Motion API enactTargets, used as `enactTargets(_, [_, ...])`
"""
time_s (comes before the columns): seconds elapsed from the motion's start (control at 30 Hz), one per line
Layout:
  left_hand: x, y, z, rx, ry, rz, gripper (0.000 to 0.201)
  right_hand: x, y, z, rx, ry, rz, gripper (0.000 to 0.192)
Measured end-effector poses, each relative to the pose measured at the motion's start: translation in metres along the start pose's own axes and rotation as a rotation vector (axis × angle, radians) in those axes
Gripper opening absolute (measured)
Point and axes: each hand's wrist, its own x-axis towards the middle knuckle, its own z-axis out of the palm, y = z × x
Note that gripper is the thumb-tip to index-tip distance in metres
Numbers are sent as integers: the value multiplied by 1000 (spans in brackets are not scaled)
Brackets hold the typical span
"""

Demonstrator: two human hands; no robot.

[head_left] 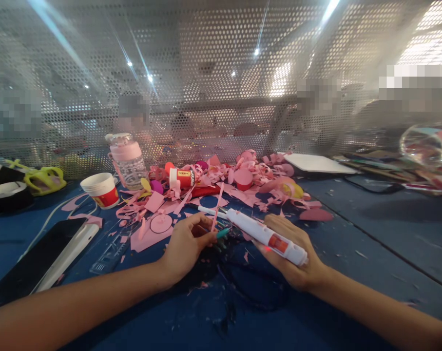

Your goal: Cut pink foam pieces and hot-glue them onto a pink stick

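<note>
A phone (pixel 34 261) lies out to the near left of the pink paper heap (pixel 243 176), with paper cups (pixel 103 190) and a water bottle (pixel 127 163) by the heap's left end. Just this side of the heap, I see the left hand (pixel 186 246) pinching a slim pink strip (pixel 220 202), while the right hand (pixel 292 273) is wrapped round a white glue gun (pixel 257 229) aimed at it.

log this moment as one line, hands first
left hand: pinches pink strip | right hand: grips glue gun | nozzle: near strip, contact unclear | beyond: pink scraps, bottle
</note>
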Motion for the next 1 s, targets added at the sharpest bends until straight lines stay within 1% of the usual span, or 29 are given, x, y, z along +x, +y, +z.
enactTargets(0.13, [0,1,0,17,8,5,12,0,1,0,2,1,42,4])
enactTargets(0.3, [-1,3,1,13,6,6,12,0,0,0,15,10,30,4])
enactTargets(0.47, [-1,3,1,1,-7,10,11,0,-2,-1,12,9,62,5])
enactTargets(0.63, [-1,2,1,-34,-14,14,12,-1,-1,-1,11,25,53,4])
enactTargets(1.0, [-1,3,1,-11,-14,32,14,-2,1,1,12,57,21,3])
